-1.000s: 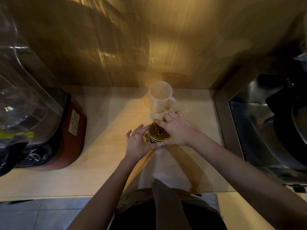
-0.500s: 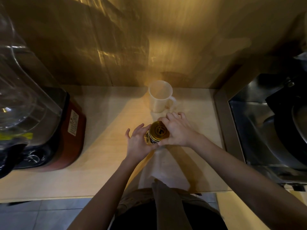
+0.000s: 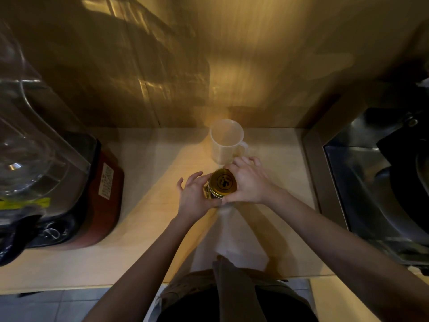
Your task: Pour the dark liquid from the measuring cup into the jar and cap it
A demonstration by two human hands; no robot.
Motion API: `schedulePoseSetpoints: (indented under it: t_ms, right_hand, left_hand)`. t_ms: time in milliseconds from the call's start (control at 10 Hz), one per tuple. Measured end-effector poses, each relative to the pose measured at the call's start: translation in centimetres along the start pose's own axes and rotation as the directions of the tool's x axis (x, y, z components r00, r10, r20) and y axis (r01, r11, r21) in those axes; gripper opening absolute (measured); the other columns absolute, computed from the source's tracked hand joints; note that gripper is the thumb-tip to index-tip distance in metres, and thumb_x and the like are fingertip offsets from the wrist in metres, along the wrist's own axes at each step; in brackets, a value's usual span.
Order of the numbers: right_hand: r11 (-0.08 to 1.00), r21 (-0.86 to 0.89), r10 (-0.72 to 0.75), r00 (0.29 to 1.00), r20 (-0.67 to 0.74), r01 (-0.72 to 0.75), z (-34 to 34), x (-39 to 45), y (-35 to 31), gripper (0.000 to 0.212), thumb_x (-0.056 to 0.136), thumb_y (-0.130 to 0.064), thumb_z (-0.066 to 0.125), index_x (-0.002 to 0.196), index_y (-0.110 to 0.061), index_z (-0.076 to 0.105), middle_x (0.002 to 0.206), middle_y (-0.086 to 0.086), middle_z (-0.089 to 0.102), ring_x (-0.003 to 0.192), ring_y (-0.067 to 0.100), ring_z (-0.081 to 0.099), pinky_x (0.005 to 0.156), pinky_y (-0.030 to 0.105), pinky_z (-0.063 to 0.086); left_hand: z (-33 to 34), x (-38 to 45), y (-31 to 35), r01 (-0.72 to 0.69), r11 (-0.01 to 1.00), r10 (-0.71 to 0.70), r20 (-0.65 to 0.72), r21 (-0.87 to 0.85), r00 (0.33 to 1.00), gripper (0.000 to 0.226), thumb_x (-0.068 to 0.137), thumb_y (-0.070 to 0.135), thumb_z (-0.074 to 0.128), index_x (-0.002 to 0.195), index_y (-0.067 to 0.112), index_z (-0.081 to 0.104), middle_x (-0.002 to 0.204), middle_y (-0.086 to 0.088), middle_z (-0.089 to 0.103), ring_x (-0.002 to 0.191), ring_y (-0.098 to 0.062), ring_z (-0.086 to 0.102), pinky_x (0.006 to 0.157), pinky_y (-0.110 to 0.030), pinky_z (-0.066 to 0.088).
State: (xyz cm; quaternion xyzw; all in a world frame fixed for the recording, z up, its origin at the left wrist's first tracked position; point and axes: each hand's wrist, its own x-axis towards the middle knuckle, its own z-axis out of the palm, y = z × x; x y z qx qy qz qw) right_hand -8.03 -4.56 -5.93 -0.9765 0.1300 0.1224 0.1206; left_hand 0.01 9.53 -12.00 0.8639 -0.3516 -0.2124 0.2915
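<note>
While the left hand point(image 3: 193, 197) cups the small glass jar point(image 3: 210, 194) upright on the pale wooden counter point(image 3: 148, 173), the right hand point(image 3: 249, 182) grips its round gold metal lid point(image 3: 223, 182) from the right. Twisting about the jar's vertical axis looks next; the translucent white plastic measuring cup point(image 3: 226, 141) stands just behind, apparently empty.

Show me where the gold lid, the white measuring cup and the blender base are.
gold lid point(image 3: 223, 182), head view, centre of its top face
white measuring cup point(image 3: 224, 149), head view, outer side wall
blender base point(image 3: 105, 194), head view, red side panel
</note>
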Motion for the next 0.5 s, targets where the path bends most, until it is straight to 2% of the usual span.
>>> schedulePoseSetpoints:
  t_ms: [200, 300, 400, 500]
  right_hand:
    - [1.0, 0.021, 0.016, 1.0, -0.003, -0.016, -0.3, 0.9, 0.4, 0.085, 0.064, -0.062, 0.067, 0.13, -0.016, 0.042, 0.121, 0.007, 0.049, 0.117, 0.025, 0.039, 0.102, 0.043, 0.026]
    - [0.994, 0.093, 0.059, 0.997, 0.041, -0.063, -0.3, 0.7, 0.9, 0.09, 0.066, -0.059, 0.068, 0.137, -0.015, 0.034, 0.132, 0.009, 0.045, 0.124, 0.027, 0.034, 0.103, 0.042, 0.029]
    - [0.944, 0.296, 0.135, 0.989, 0.06, -0.147, -1.5, -0.3, 1.0, 0.085, 0.073, -0.043, 0.071, 0.14, -0.012, 0.029, 0.14, 0.01, 0.043, 0.128, 0.026, 0.032, 0.105, 0.038, 0.033]
    - [0.757, 0.644, 0.229, 0.967, -0.107, -0.108, -5.1, -2.3, 1.2, 0.073, 0.079, -0.023, 0.07, 0.14, -0.012, 0.031, 0.122, -0.001, 0.05, 0.114, 0.015, 0.045, 0.082, 0.022, 0.041]
  left_hand:
    - [-1.0, 1.1, 0.5, 0.018, 1.0, -0.018, 0.027, 0.008, 0.999, 0.073, 0.065, 0.042, 0.075, 0.13, 0.021, 0.047, 0.138, -0.004, 0.05, 0.139, -0.018, 0.027, 0.112, -0.046, 0.007]
    - [-1.0, 1.3, 0.3, 0.009, 1.0, -0.011, 0.067, 0.028, 0.998, 0.078, 0.063, 0.046, 0.075, 0.131, 0.021, 0.046, 0.137, -0.004, 0.051, 0.136, -0.021, 0.033, 0.111, -0.046, 0.013]
    - [-1.8, 1.7, 0.7, 0.004, 0.999, -0.01, 0.176, 0.035, 0.984, 0.088, 0.06, 0.049, 0.075, 0.134, 0.018, 0.038, 0.143, -0.006, 0.043, 0.134, -0.024, 0.036, 0.108, -0.044, 0.027]
    - [-4.2, 3.0, 2.4, 0.011, 0.999, -0.024, 0.301, 0.046, 0.953, 0.095, 0.064, 0.041, 0.077, 0.14, 0.015, 0.026, 0.152, -0.011, 0.025, 0.137, -0.027, 0.028, 0.11, -0.042, 0.031]
